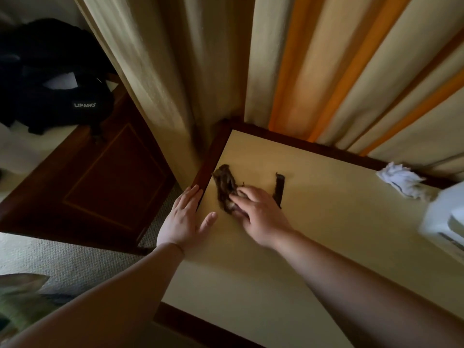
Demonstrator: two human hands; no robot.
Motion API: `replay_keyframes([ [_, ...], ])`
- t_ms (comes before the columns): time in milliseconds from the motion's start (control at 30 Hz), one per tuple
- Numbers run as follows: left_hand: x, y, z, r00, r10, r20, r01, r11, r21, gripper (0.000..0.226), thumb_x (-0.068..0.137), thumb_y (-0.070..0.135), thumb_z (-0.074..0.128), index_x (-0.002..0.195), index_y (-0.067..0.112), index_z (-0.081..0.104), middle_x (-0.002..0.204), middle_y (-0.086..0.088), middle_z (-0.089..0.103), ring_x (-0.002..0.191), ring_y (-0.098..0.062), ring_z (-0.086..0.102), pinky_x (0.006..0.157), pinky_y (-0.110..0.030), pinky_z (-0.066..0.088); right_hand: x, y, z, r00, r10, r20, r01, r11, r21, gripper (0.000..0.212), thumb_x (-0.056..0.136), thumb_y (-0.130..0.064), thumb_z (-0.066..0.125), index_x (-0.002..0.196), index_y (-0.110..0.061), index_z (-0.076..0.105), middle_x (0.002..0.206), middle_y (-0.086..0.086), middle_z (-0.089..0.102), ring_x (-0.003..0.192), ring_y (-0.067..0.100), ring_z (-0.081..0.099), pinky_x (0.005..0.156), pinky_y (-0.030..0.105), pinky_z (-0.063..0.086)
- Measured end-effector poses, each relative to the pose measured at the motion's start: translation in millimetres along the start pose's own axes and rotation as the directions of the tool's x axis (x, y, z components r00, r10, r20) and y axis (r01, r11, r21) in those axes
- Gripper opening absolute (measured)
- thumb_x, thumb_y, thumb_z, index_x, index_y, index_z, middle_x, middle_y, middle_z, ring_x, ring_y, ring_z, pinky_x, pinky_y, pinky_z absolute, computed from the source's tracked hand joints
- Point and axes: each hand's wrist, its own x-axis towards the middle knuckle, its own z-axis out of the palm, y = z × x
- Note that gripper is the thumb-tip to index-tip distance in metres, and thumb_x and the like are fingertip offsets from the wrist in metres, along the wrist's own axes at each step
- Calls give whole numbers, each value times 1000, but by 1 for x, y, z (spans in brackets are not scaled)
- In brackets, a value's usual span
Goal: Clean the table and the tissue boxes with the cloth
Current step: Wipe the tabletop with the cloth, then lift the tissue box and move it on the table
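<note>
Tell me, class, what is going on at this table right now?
A person is wiping the cream-topped table near its far left corner. The right hand presses a dark cloth onto the surface, while the left hand rests flat on the table's edge. A white tissue box with a tissue sticking out stands at the right, untouched.

Dim room, warm light thru curtains, wide-angle bending at edges, motion blur on tissue box at right
</note>
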Motion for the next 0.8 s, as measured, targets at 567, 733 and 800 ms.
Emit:
replay_keyframes([
  [567,-3,9,1,996,31,87,-46,982,185,110,82,89,23,164,16,18,172,-2,11,159,-20,-1,129,-44,-1,-145,15,-33,984,94,150,-99,995,28,60,103,-59,43,156,-32,47,166,-8,33,156,12,20,124,40,26],
  [733,-2,40,11,995,49,83,-64,979,192,107,83,93,14,163,22,17,173,-4,7,159,-24,-5,128,-51,-5,-137,17,-58,966,246,80,-254,959,124,79,95,-80,31,161,-37,36,165,-10,36,153,8,23,125,37,26],
  [800,0,65,17,991,99,92,-112,982,153,103,86,90,18,163,22,18,173,-5,9,159,-22,-5,128,-50,-3,-139,26,-68,949,315,-11,-311,943,115,76,96,-75,34,160,-33,40,162,-9,41,152,8,27,124,37,29],
])
